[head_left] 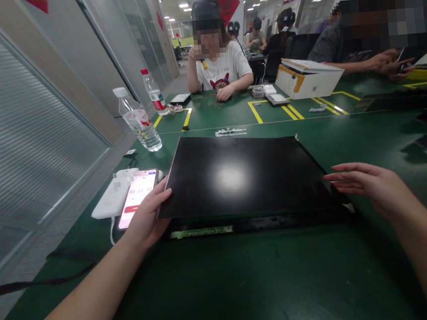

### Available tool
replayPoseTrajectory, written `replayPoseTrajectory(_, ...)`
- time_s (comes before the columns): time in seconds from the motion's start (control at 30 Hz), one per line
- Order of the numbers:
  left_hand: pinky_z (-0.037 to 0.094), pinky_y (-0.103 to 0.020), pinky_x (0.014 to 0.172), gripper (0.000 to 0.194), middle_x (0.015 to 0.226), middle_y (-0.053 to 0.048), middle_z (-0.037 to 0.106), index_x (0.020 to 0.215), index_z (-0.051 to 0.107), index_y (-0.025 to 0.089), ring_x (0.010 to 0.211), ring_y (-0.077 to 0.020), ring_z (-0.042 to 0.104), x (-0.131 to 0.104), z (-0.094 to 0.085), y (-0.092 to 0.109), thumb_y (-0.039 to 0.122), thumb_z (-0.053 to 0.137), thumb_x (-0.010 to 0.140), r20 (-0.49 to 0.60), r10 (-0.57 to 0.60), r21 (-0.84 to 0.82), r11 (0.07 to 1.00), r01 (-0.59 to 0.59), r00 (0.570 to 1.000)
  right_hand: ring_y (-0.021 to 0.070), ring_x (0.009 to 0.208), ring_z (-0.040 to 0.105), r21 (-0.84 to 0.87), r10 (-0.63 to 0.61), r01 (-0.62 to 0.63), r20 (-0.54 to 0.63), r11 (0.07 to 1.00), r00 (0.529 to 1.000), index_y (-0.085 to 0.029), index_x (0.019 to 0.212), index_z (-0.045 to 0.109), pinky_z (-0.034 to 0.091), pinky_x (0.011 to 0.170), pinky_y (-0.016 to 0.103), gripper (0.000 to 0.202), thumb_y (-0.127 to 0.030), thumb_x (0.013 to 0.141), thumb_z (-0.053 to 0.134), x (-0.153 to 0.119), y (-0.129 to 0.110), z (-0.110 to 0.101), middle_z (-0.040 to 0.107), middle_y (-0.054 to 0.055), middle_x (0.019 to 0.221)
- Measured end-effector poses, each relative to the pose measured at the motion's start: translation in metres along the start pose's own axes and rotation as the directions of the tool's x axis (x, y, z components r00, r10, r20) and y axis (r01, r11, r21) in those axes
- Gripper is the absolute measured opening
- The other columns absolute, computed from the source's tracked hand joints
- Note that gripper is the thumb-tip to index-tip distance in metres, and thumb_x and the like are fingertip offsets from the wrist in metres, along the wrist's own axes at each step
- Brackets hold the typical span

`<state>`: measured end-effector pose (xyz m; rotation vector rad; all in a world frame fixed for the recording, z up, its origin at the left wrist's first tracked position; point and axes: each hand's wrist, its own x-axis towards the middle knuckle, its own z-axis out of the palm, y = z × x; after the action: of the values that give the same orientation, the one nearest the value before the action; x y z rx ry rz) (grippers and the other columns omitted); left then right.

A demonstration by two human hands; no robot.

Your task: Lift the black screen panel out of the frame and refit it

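A thin black display panel [208, 180] with a glossy face lies in front of me, its left side tilted up. My left hand [149, 215] pinches its left edge, the thumb on top and the fingers underneath. My right hand [368, 184] is at the right edge, fingers stretched out, the fingertips at or just against the edge; I cannot tell whether they touch. Beneath the panel's near side shows a black frame or backing [279, 222] with a narrow green strip [201, 232] on it. The panel hides the rest of that part.
Left of the panel lie a phone [136, 196] with a lit screen and a white power bank [112, 194] with a cable. Two water bottles [139, 121] stand behind. Crumpled silvery strips [230, 131] lie beyond the panel. A person [220, 65] sits opposite; a white box [309, 79] stands right.
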<state>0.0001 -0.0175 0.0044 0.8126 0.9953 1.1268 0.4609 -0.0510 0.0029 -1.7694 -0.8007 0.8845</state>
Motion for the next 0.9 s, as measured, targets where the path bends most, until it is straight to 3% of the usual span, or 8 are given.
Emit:
replayPoseTrajectory(0.3, 0.067, -0.031, 0.074, 0.067, 0.115, -0.011, 0.083, 0.145, 0.068, 0.019, 0.096, -0.0286, 0.081, 0.001, 0.004, -0.003, 0.012, 0.076, 0.079, -0.051, -0.027, -0.032, 0.999, 0.025, 0.998, 0.0188, 0.077, 0.073, -0.070, 0.002, -0.003, -0.003, 0.998, 1.000, -0.022, 0.086, 0.077, 0.059, 0.068, 0.026, 0.015, -0.028, 0.073, 0.071, -0.007, -0.006, 0.007, 0.083, 0.010, 0.088)
replayPoseTrajectory(0.57, 0.066, -0.033, 0.076, 0.063, 0.117, -0.009, 0.082, 0.144, 0.069, 0.020, 0.098, -0.0284, 0.080, 0.002, 0.004, -0.006, 0.011, 0.073, 0.082, -0.113, -0.071, 0.001, 0.997, 0.071, 0.991, 0.0204, 0.081, 0.074, -0.093, -0.007, 0.008, 0.012, 0.996, 1.000, -0.024, 0.084, 0.078, 0.059, 0.072, 0.029, 0.019, -0.032, 0.066, 0.075, -0.006, -0.005, 0.006, 0.083, 0.008, 0.088)
replayPoseTrajectory(0.9, 0.065, -0.036, 0.078, 0.053, 0.122, -0.008, 0.081, 0.138, 0.072, 0.025, 0.106, -0.0314, 0.077, 0.003, 0.003, -0.006, 0.016, 0.072, 0.086, -0.111, -0.078, 0.041, 0.996, 0.083, 0.991, 0.0253, 0.089, 0.073, -0.218, -0.080, 0.090, 0.055, 0.972, 0.995, -0.025, 0.088, 0.079, 0.055, 0.079, 0.036, 0.032, -0.041, 0.061, 0.074, -0.012, -0.004, 0.010, 0.083, 0.008, 0.095)
